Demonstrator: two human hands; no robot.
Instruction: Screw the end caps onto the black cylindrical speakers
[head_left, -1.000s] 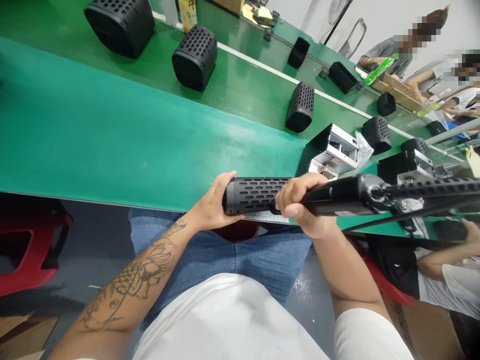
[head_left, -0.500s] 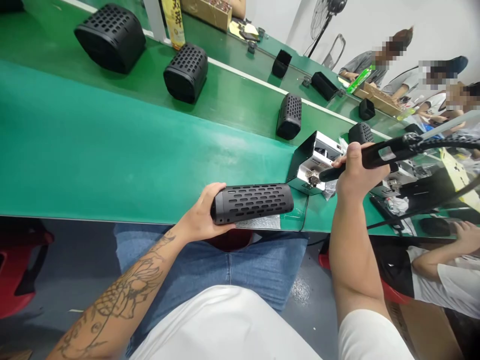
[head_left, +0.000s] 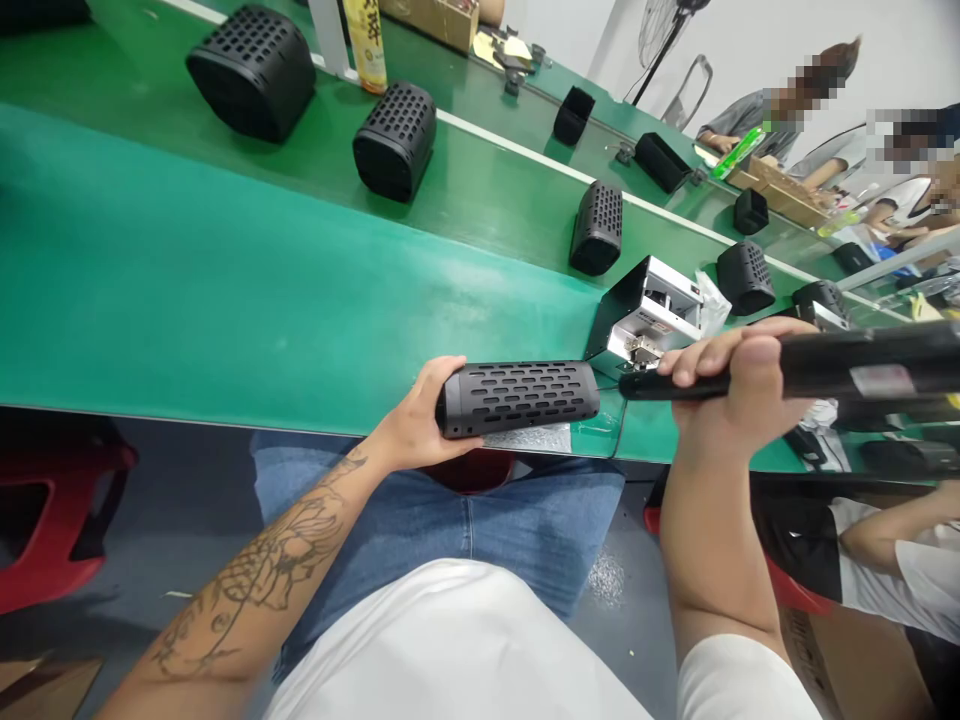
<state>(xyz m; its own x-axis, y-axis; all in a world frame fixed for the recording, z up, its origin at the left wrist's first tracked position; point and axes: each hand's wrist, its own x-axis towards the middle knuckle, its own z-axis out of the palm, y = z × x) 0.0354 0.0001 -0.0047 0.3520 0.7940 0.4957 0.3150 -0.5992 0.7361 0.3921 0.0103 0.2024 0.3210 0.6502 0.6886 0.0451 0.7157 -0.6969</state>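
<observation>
My left hand [head_left: 431, 420] is wrapped round the left end of a black perforated speaker housing [head_left: 525, 393], which lies on its side by the bench's front edge. Closed round a black electric screwdriver [head_left: 832, 362], my right hand [head_left: 735, 390] holds it nearly level. The screwdriver's thin bit points left, at the right end of the housing; whether it touches is too small to tell. Just behind the tip stands a black and silver screw feeder [head_left: 645, 315]. Under the housing shows a patch of silvery sheet [head_left: 536, 438].
Several similar housings stand along the green conveyor, among them one at far left [head_left: 255, 75], one [head_left: 395, 140] and one [head_left: 598, 228] behind the feeder. A yellow bottle [head_left: 366, 45] stands by a white post. People sit across the line, and a co-worker's arm [head_left: 885, 540] is at right.
My right hand has drawn the screwdriver away from the screw feeder, levelled it and brought its tip to the housing's right end. My left hand keeps its hold; the whole view has shifted slightly.
</observation>
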